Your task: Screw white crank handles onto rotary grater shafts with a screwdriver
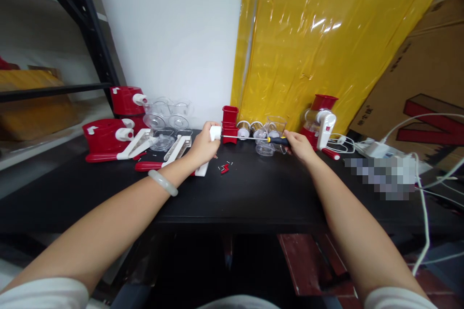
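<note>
My left hand [205, 146] is closed around a white plastic part [215, 133], most of it hidden by my fingers. From the right, my right hand [297, 147] grips the handle of a screwdriver [278, 140], black and yellow. Its thin metal shaft runs level to the left, and the tip meets or lies just beside the white part. Below, several small red pieces and screws [224, 169] lie on the black table [253, 198]. Behind the shaft stand a red plastic housing [229, 123] and metal grater drums [256, 129] with white rims.
Red grater bodies [105, 137], white-and-red handles [177, 149] and clear plastic cups [163, 116] crowd the left. An assembled red-and-white grater [321, 120] stands to the right, near white cables [420, 203] and a cardboard box [427, 77]. Clear containers [266, 147] sit behind the screwdriver.
</note>
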`<state>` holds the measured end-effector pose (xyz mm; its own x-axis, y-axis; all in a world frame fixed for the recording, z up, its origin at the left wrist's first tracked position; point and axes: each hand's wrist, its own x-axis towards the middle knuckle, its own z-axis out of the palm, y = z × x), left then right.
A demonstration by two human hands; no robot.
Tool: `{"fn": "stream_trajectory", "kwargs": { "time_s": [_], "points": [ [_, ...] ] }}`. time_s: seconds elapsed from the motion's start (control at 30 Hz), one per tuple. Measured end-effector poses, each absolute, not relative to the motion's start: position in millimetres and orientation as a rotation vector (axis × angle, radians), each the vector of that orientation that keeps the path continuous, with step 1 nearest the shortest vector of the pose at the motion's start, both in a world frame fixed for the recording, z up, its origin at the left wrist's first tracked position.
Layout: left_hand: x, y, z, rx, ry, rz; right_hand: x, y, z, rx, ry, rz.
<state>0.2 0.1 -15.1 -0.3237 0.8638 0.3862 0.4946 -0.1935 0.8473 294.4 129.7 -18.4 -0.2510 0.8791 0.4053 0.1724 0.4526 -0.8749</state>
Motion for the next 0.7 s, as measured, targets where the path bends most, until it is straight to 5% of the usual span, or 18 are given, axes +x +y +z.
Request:
{"fn": "stream_trajectory", "kwargs": {
  "time_s": [0.37, 0.7],
  "points": [
    [-2, 1, -13, 1.56, 1.772, 1.516, 296, 141, -23, -0.687, -1.641, 0.881],
    [0, 0, -13, 1.554, 1.749, 1.531, 301, 124, -10, -0.466, -1.483, 1.219]
  ]
}}
